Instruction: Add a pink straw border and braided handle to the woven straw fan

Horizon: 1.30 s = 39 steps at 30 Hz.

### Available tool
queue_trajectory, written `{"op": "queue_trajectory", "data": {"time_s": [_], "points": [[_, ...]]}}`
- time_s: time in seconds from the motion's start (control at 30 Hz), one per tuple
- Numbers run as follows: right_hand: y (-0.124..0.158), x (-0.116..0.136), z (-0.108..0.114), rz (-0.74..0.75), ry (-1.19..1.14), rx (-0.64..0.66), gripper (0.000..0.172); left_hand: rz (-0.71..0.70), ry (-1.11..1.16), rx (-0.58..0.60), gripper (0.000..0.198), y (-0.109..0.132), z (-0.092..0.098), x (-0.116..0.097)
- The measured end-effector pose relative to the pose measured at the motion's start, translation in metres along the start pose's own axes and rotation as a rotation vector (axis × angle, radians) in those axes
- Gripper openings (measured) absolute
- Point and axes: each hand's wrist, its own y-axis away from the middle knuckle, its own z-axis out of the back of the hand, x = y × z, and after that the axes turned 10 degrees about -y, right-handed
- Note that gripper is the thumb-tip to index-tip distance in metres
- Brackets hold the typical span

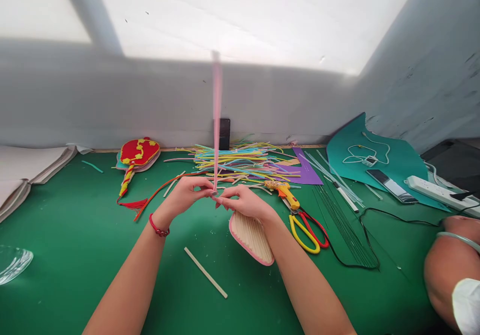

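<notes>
My left hand point(187, 195) is closed in a pinch at the bottom end of a long pink pipe cleaner point(216, 110), which stands upright and is blurred along its length. Right beside it, the fingertips of my right hand point(245, 202) pinch the same lower end. Below my right hand and wrist is a cream fan-shaped piece point(252, 237) of side-by-side strips with a pink edge; whether the hand touches it I cannot tell. A single cream stick point(205, 272) lies on the green table between my forearms.
A heap of coloured pipe cleaners point(240, 157) lies at the back. On the right are a yellow glue gun point(287, 193), scissors point(304, 232), thin wires point(347, 230), a phone point(392, 186) and a power strip point(438, 192). Left stands a red fan point(139, 152). Another person's arm point(450, 270) rests far right.
</notes>
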Motion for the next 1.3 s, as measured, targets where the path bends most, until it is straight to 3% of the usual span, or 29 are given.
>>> {"op": "queue_trajectory", "data": {"time_s": [0.17,0.33,0.47,0.7,0.83,0.97,1.03,1.13,1.3], "points": [[0.001,0.002,-0.004,0.064,0.062,0.031,0.030,0.171,0.106,0.165,0.027,0.000,0.002,-0.005],[0.001,0.001,-0.007,0.072,0.080,0.045,0.029,0.278,0.224,0.242,0.026,-0.002,-0.003,-0.005],[0.003,0.006,-0.006,0.096,0.022,0.063,0.028,0.230,0.302,0.218,0.030,-0.002,-0.005,-0.007],[0.012,0.022,0.002,0.143,-0.127,0.047,0.032,0.077,0.234,0.116,0.022,-0.003,-0.008,-0.007],[0.014,0.023,0.011,0.202,-0.126,-0.086,0.034,-0.025,0.221,0.176,0.022,-0.004,-0.011,-0.006],[0.014,0.022,0.020,0.203,-0.072,-0.263,0.034,0.015,0.285,0.196,0.023,-0.004,-0.012,-0.011],[0.014,0.020,0.022,0.201,-0.028,-0.311,0.034,0.039,0.197,0.141,0.024,-0.002,-0.011,-0.015],[0.013,0.017,0.025,0.190,0.053,-0.339,0.034,0.038,-0.114,0.011,0.023,0.002,-0.007,-0.026],[0.013,0.014,0.027,0.171,0.122,-0.284,0.033,-0.109,-0.529,-0.146,0.023,0.014,0.004,-0.043]]}}
